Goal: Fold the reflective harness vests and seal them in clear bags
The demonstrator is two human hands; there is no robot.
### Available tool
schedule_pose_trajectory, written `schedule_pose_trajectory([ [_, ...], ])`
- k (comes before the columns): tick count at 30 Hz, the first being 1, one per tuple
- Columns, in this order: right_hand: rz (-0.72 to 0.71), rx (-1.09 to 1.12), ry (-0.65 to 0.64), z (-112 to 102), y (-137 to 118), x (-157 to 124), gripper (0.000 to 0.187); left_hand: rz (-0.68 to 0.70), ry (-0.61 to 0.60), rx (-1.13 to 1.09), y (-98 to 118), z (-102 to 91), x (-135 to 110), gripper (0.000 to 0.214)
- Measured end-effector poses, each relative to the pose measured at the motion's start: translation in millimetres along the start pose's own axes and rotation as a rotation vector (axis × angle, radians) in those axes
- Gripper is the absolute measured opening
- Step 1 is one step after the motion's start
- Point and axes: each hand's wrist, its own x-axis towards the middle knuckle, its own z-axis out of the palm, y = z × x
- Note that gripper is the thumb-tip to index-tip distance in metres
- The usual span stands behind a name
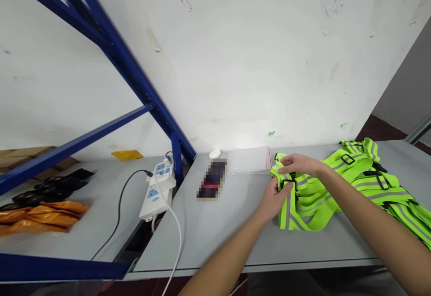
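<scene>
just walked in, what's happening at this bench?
A person is handling a neon-yellow reflective vest on the grey table, with both hands on its folded end. The left hand grips the strap from the near side and the right hand pinches it from above. More vests lie heaped to the right. A clear zip bag lies flat just behind the hands, untouched. A power strip sits by the blue rack.

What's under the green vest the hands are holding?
Only the grey table shows around the green vest, gripped by left hand and right hand. Anything beneath the folded fabric is covered.
</scene>
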Motion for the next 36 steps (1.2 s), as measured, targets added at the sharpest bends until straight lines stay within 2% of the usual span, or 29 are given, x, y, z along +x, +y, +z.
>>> schedule_pose_trajectory([
  [4,-0.168,0.375,0.008,11,-18,-9,0.03,-0.007,0.01,-0.077,-2,1.7,2,0.035],
  [7,-0.291,0.474,0.112,18,-29,-22,0.03,-0.046,0.05,-0.207,-2,2.4,5,0.036],
  [9,-0.357,0.462,0.162,24,-31,-34,0.024,-0.099,0.061,-0.3,0,2.0,6,0.039],
  [11,-0.421,0.375,0.195,33,-28,-47,0.019,-0.134,0.053,-0.356,2,1.3,7,0.042],
  [14,-0.444,0.106,0.294,53,-17,-66,0.021,-0.106,0.058,-0.362,5,0.3,6,0.044],
  [15,-0.426,0.023,0.325,61,-12,-72,0.026,-0.093,0.068,-0.363,5,0.2,6,0.043],
  [17,-0.396,-0.1,0.379,76,-3,-80,0.048,-0.094,0.084,-0.383,4,0.4,6,0.04],
  [19,-0.415,-0.273,0.428,88,7,-84,0.06,-0.115,0.091,-0.41,3,1.0,7,0.037],
  [22,-0.52,-0.569,0.56,102,20,-85,0.044,-0.156,0.141,-0.444,3,1.8,10,0.033],
  [27,-0.563,-0.771,0.856,117,34,-86,0.019,-0.205,0.207,-0.469,4,2.1,11,0.03],
  [29,-0.598,-0.819,0.864,122,40,-87,0.015,-0.197,0.214,-0.473,4,2.1,11,0.032],
  [33,-0.656,-0.819,0.761,130,51,-83,0.008,-0.181,0.249,-0.484,4,1.1,11,0.033],
  [36,-0.649,-0.881,0.748,133,56,-80,0.01,-0.199,0.259,-0.488,4,-2.6,13,0.035],
])
